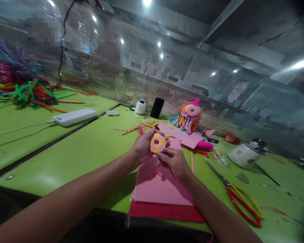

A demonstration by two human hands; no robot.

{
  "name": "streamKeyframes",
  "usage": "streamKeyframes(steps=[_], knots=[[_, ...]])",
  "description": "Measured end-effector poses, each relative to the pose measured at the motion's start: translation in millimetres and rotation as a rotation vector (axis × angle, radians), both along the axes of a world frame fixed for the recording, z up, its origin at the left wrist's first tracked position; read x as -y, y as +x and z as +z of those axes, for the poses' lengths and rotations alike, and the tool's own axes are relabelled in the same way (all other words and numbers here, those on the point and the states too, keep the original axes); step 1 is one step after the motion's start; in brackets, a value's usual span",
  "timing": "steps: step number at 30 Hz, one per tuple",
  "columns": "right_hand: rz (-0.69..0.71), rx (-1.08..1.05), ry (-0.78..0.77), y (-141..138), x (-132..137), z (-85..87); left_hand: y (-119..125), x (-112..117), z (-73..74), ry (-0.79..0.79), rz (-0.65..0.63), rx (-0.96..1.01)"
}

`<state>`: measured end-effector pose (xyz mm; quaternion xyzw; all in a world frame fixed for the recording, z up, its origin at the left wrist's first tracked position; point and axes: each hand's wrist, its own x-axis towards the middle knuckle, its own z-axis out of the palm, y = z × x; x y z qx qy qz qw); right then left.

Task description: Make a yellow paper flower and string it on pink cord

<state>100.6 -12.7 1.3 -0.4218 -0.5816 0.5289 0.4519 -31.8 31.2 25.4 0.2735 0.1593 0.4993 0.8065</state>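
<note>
A small round paper rosette (158, 143) in yellow and pink, with a dark shiny centre, is held up in my left hand (141, 147), whose thumb and fingers close around its edge. My right hand (174, 161) is closed in a pinch just below the rosette's lower edge. A thin magenta cord (155, 168) hangs from the rosette in a loop and runs through my right hand, then down beside the forearm. What exactly lies between those fingertips is partly hidden. Beneath both hands lies a pink paper sheet (162, 192) on a red board (164, 212).
Red-and-yellow-handled scissors (239, 197) lie at right. Behind are a fringed paper lantern-like ornament (190, 114), a phone (157, 107), a thread spool (141, 107) and a white glue pot (247, 153). A power bank (74, 116) and colourful pipe cleaners (31, 94) are at left, before a perforated metal screen (142, 74).
</note>
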Motion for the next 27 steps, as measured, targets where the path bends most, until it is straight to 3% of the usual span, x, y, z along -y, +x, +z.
streamKeyframes(steps=[8, 15, 23, 27], knots=[[0.167, 0.11, -0.192, 16, -7, 6.3, -24, -28, -1.9, 0.071, 0.047, 0.011], [0.18, 0.151, -0.234, 46, -19, 12.0, -33, -41, -7.3, 0.088, 0.091, -0.052], [0.229, 0.187, -0.217, 92, 35, 6.6, -31, -39, 2.5, 0.161, 0.158, 0.014], [0.095, 0.328, -0.199, 125, 65, 21.1, -31, -36, 6.0, 0.194, 0.159, 0.027]])
